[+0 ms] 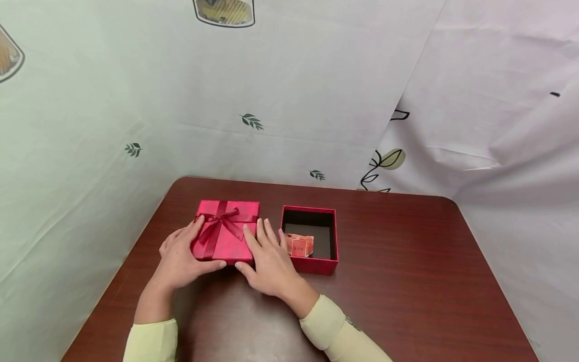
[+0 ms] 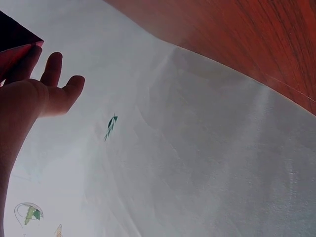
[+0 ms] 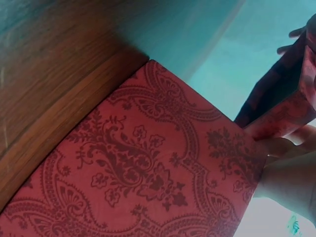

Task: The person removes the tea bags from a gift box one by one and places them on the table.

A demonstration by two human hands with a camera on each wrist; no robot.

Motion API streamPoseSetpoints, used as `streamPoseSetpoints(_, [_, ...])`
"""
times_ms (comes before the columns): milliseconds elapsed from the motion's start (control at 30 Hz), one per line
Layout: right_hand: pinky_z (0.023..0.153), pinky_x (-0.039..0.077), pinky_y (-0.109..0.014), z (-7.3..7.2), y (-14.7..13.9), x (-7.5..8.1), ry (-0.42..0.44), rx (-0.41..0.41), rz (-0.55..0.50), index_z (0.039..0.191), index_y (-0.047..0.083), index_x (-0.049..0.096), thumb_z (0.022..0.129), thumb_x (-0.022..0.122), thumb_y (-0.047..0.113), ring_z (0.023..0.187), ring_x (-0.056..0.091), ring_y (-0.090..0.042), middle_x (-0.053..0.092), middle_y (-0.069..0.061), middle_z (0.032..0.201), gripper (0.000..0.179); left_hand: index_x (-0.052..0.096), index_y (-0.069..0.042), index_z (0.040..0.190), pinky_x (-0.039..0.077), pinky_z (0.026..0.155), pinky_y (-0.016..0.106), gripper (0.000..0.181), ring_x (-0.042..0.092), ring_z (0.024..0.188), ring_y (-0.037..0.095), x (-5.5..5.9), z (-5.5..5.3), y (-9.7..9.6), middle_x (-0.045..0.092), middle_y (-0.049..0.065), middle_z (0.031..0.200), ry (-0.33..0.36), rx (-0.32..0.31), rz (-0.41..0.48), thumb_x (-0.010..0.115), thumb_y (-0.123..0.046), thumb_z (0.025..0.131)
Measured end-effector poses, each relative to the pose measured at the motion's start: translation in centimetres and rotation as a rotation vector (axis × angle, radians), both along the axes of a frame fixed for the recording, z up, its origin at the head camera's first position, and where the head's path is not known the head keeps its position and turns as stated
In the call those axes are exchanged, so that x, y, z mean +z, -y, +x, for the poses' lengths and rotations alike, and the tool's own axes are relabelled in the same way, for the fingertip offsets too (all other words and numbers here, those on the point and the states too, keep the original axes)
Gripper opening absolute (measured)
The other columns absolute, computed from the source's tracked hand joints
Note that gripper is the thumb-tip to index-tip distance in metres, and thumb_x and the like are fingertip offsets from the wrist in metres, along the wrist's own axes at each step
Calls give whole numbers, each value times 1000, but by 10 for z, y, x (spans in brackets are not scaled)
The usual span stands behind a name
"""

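Note:
A red gift box lid (image 1: 229,240) with a dark red ribbon bow is between my two hands. My left hand (image 1: 180,259) holds its left side, thumb along the front edge. On the right side, my right hand (image 1: 270,264) grips it with fingers spread and thumb at the front. Seen from the right wrist, the lid (image 3: 281,118) is raised and its dark underside shows. Close to my right hand stands the open box base (image 1: 314,266), black inside. A small orange-red packet (image 1: 300,246) lies in it, partly behind my fingertips.
Both box parts are over a reddish-brown wooden table (image 1: 398,281) with rounded far corners. White cloth (image 1: 316,90) printed with leaves hangs behind the table and along its sides. The lid is to the left of the base, with a narrow gap between them.

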State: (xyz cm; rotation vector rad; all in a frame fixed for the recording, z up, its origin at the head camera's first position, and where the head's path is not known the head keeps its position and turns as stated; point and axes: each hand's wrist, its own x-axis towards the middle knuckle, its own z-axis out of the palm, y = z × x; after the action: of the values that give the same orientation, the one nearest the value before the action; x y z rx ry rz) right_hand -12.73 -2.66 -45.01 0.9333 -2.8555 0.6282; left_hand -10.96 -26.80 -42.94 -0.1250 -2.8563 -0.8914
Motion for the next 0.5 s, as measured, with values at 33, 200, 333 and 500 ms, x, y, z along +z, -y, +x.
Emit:
streamPoseSetpoints(33, [115,11,-61,0,1,0,1,1,1,161,19,22,93,59,55,151,5,-32,15,-14,165,85,29,-6,157,19,94,74,125,31,129,52,0,0,0,39,29,148,1,0,1,95,-43,57])
streamPoseSetpoints(200, [116,9,-57,0,5,0,7,4,-1,161,18,23,93,60,54,151,4,-32,15,-15,164,85,29,-6,157,19,94,74,125,31,129,52,-1,0,3,39,29,148,0,0,4,95,-43,58])
streamPoseSetpoints(333, [116,11,-58,0,8,-1,-14,2,13,160,16,24,94,60,54,151,5,-33,17,-18,163,84,29,-5,157,19,94,74,126,31,129,52,-1,0,5,39,29,148,2,2,4,95,-42,57])
streamPoseSetpoints(500, [115,14,-60,0,12,-2,-29,-1,27,160,16,23,95,59,52,150,7,-35,18,-20,163,83,29,-3,157,19,94,74,125,31,128,53,-1,1,7,38,31,148,3,2,-3,95,-42,58])
